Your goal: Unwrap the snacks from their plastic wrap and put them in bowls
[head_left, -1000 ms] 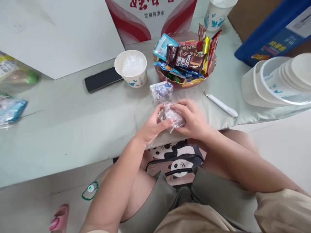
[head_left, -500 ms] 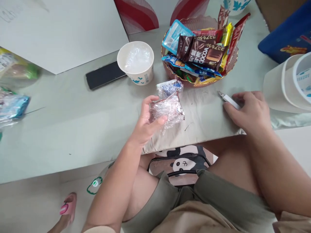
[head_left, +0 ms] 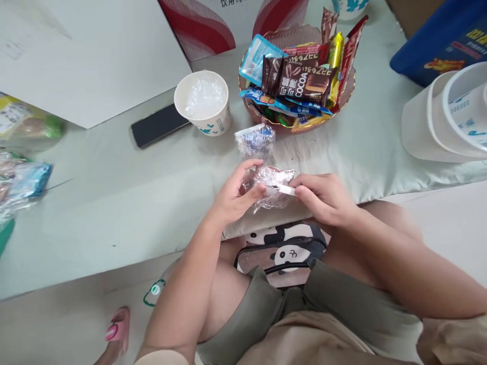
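Note:
My left hand [head_left: 238,195] is closed around a reddish snack packet [head_left: 272,177] wrapped in crinkled clear plastic film, held at the table's near edge. My right hand [head_left: 327,197] pinches a small white utility knife [head_left: 286,189]. Its metal tip points left and meets the film near my left thumb; whether it has cut in cannot be seen. Just beyond the packet lies a blue and white snack packet [head_left: 255,139], also in clear film. Part of the reddish packet is hidden behind my left fingers.
A paper cup [head_left: 209,119] holding crumpled clear film stands beside a black phone [head_left: 158,126]. Behind is a gold-rimmed bowl [head_left: 266,121] piled with snacks. White containers [head_left: 422,121] stand right, a large white box [head_left: 102,66] back left, and bagged snacks [head_left: 23,177] far left.
My right hand has picked the utility knife up from the table and brought it left to the wrapped packet. My left hand still holds the packet, now tilted and slightly lower.

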The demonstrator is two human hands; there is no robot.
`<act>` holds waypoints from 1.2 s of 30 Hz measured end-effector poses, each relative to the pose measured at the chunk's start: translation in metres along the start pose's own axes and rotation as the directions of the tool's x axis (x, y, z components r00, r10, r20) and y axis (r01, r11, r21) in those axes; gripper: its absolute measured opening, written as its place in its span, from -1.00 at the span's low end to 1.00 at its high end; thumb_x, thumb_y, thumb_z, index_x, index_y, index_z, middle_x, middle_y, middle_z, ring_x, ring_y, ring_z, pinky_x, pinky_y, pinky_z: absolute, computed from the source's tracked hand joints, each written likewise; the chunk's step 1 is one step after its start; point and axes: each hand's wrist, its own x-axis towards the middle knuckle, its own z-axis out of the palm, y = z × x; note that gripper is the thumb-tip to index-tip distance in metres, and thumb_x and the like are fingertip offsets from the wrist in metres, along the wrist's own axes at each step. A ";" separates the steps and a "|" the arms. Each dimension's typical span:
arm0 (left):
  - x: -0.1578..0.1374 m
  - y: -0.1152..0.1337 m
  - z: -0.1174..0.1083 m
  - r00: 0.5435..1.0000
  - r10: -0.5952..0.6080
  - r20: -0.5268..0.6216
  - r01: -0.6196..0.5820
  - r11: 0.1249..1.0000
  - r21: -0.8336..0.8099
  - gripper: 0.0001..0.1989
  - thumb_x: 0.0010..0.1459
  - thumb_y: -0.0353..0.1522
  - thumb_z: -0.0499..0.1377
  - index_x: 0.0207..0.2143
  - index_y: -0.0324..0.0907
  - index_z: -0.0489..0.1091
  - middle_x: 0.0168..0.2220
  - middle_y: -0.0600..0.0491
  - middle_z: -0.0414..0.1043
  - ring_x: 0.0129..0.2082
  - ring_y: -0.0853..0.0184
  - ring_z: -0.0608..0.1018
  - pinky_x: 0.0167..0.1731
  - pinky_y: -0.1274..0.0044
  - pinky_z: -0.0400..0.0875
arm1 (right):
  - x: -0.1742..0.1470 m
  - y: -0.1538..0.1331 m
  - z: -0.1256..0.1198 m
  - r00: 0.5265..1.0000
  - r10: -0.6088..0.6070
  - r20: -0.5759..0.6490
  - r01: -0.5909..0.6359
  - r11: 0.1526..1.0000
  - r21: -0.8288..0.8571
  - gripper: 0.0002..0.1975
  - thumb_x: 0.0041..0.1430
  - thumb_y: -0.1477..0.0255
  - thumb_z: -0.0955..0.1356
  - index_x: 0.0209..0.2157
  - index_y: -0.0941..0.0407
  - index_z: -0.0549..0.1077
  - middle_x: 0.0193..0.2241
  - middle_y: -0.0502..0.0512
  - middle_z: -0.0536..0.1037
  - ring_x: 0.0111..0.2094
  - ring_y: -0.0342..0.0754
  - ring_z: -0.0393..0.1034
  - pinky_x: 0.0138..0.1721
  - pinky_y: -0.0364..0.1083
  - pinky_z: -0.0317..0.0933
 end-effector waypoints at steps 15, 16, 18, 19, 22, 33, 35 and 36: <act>0.003 -0.004 -0.005 0.996 0.091 -0.024 -0.081 0.958 0.274 -0.31 0.13 0.09 0.32 0.19 -0.02 0.32 0.13 -0.07 0.53 0.07 0.17 0.60 -0.03 0.43 0.53 | -0.002 0.006 -0.015 0.975 0.203 0.091 -0.173 0.949 -0.262 -0.61 0.35 0.24 0.21 -0.53 0.07 0.39 -0.66 0.00 0.39 -0.60 -0.13 0.23 -0.49 -0.10 0.06; 0.003 -0.004 -0.005 0.996 0.090 -0.027 -0.079 0.958 0.276 -0.31 0.13 0.09 0.32 0.20 -0.03 0.31 0.13 -0.07 0.53 0.07 0.18 0.60 -0.03 0.42 0.53 | -0.005 0.008 -0.020 0.967 0.232 0.105 -0.196 0.941 -0.275 -0.60 0.35 0.24 0.21 -0.54 0.07 0.40 -0.66 0.00 0.40 -0.61 -0.13 0.22 -0.49 -0.10 0.07; 0.004 -0.005 -0.005 0.996 0.084 -0.029 -0.073 0.960 0.269 -0.30 0.13 0.09 0.32 0.20 -0.03 0.31 0.13 -0.07 0.52 0.05 0.19 0.60 -0.03 0.42 0.54 | -0.012 0.013 -0.031 0.949 0.295 0.115 -0.245 0.914 -0.323 -0.58 0.35 0.21 0.22 -0.55 0.06 0.43 -0.66 0.01 0.43 -0.61 -0.13 0.21 -0.50 -0.09 0.08; 0.004 -0.005 -0.005 0.996 0.082 -0.030 -0.071 0.961 0.268 -0.31 0.13 0.09 0.33 0.19 -0.02 0.32 0.12 -0.06 0.52 0.04 0.19 0.60 -0.03 0.42 0.54 | -0.017 0.017 -0.035 0.939 0.328 0.101 -0.274 0.893 -0.357 -0.59 0.33 0.20 0.23 -0.54 0.06 0.46 -0.64 0.02 0.46 -0.60 -0.12 0.23 -0.50 -0.09 0.09; 0.004 -0.005 -0.004 0.995 0.088 -0.048 -0.072 0.959 0.273 -0.31 0.12 0.10 0.33 0.18 -0.01 0.34 0.10 -0.05 0.52 0.03 0.19 0.59 -0.05 0.42 0.53 | -0.029 0.032 -0.047 0.918 0.396 -0.008 -0.357 0.817 -0.453 -0.68 0.29 0.20 0.29 -0.44 0.03 0.57 -0.57 0.06 0.56 -0.55 -0.04 0.33 -0.50 -0.06 0.12; 0.005 0.002 0.003 0.995 -0.091 0.035 0.093 0.995 -0.045 -0.52 0.32 -0.14 0.05 0.23 -0.04 0.36 0.01 -0.04 0.54 -0.27 0.30 0.62 -0.34 0.45 0.61 | -0.013 0.031 -0.042 0.969 -0.049 -0.240 -0.072 0.879 -0.472 -0.71 0.26 0.30 0.38 -0.02 0.05 0.56 -0.04 0.28 0.63 0.02 0.26 0.52 0.09 0.24 0.38; 0.004 0.002 0.004 0.998 -0.055 0.025 0.054 0.998 0.031 -0.53 0.26 -0.26 0.11 0.21 -0.06 0.38 0.04 -0.03 0.53 -0.20 0.31 0.61 -0.30 0.50 0.59 | -0.005 0.014 -0.019 0.984 -0.165 -0.072 0.132 0.934 -0.332 -0.59 0.26 0.29 0.39 0.12 0.06 0.49 0.06 0.26 0.59 0.10 0.23 0.48 0.13 0.20 0.39; 0.003 0.002 0.005 1.000 -0.024 0.011 0.023 0.996 0.085 -0.54 0.22 -0.31 0.15 0.18 -0.07 0.40 0.03 -0.03 0.53 -0.16 0.30 0.60 -0.28 0.52 0.58 | -0.001 0.007 -0.008 0.979 -0.204 0.014 0.200 0.939 -0.280 -0.54 0.25 0.33 0.39 0.17 0.07 0.46 0.11 0.27 0.56 0.12 0.22 0.47 0.12 0.17 0.40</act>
